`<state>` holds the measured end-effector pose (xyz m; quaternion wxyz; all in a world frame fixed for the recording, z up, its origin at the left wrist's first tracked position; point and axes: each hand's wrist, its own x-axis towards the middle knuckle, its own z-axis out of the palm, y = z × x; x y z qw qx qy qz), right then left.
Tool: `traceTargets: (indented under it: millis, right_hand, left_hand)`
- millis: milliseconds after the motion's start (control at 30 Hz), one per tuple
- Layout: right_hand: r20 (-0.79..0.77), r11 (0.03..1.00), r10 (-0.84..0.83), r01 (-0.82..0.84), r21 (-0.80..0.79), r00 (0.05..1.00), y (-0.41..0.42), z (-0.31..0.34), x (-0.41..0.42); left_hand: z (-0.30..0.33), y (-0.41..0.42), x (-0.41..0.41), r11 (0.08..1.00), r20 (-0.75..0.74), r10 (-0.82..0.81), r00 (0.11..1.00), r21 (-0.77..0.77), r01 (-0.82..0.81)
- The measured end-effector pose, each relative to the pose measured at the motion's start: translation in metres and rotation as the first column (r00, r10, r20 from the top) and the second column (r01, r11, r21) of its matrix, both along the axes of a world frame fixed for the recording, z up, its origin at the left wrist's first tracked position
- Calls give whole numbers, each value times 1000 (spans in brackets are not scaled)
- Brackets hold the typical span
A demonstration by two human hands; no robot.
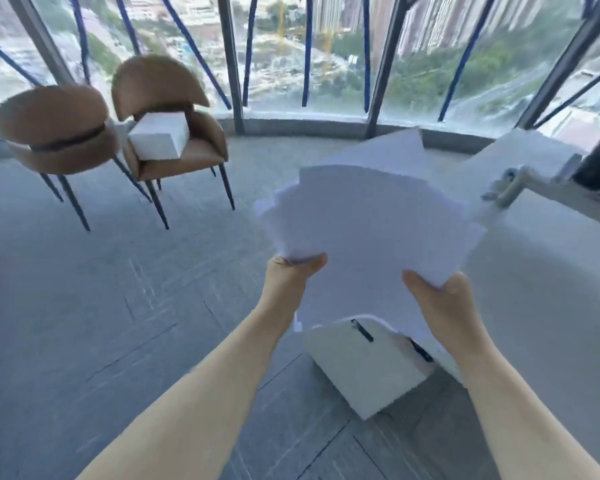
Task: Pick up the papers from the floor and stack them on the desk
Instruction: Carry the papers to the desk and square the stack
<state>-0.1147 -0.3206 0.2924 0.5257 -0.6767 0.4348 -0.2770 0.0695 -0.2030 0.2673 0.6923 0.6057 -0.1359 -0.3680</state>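
Note:
A loose, fanned bundle of white papers is held up in the air in front of me. My left hand grips its lower left corner and my right hand grips its lower right corner. The sheets are uneven, with edges sticking out at the top. The white desk lies to the right, its surface just beside and below the bundle. More white sheets show behind the bundle toward the desk's far end.
A white drawer cabinet with black handles stands under the desk edge. Two brown chairs stand at the left by the windows; one holds a white box. A monitor clamp arm is on the desk's far side. Grey tiled floor.

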Motion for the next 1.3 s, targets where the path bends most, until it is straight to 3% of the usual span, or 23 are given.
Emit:
traceTargets:
  millis: [67,133,233,333,467,567,667,767,833,867,933,1000,1067,1133,1233,1267,1300]
  right_hand:
    - [25,995,-70,72,-76,997,2,6,2]
    - [100,990,-129,134,-49,987,-15,17,-25]
    - [188,964,-247,261,-51,950,-60,23,-82]
    - [158,941,-328,336,-27,931,-113,0,-121]
    - [75,945,-327,328,-1,942,-158,-40,-164]
    - [192,935,-356,347,80,915,-178,-45,-180]
    - [292,951,-295,251,181,910,-187,-40,-178]
    - [282,931,-333,266,250,900,-196,-36,-184]
    - [242,926,-375,352,133,895,-206,-21,-196]
    - [218,908,-407,419,-13,887,-213,-7,-201]
    - [105,808,-426,431,-401,898,-228,27,-210]
    - [-140,753,-383,221,-620,913,-243,55,-213]
    - [-331,804,-337,87,-588,882,-254,70,-212]
    - [-388,862,-334,111,-495,859,-262,67,-213]
    - [-246,913,-357,281,-295,901,-265,47,-225]
    - [-155,914,-380,344,-217,912,-264,41,-232]
    - [-81,912,-400,388,-136,913,-261,36,-238]
  left_hand:
    - [14,-22,0,999,66,-6,998,-50,10]
    - [23,-64,-24,995,81,-37,996,-91,45]
    - [30,-131,-76,988,118,-118,986,-86,128]
    - [9,-186,-113,985,140,-162,977,-29,168]
    - [-38,-227,-143,971,147,-239,960,66,231]
    - [-51,-243,-148,942,114,-333,936,86,324]
    - [-53,-250,-155,902,79,-411,908,178,393]
    - [-54,-260,-159,896,126,-410,903,242,373]
    - [-46,-271,-153,910,189,-385,903,241,337]
    - [-39,-278,-149,909,235,-394,889,239,340]
    - [-22,-295,-143,886,389,-454,802,289,362]
    - [1,-314,-142,853,594,-522,612,377,362]
    - [28,-334,-149,833,765,-539,351,426,352]
    - [51,-348,-158,837,862,-488,139,417,354]
    - [58,-365,-149,839,914,-404,-42,388,380]
    - [52,-369,-137,844,904,-424,-61,418,337]
    - [46,-371,-126,845,887,-462,-9,443,299]
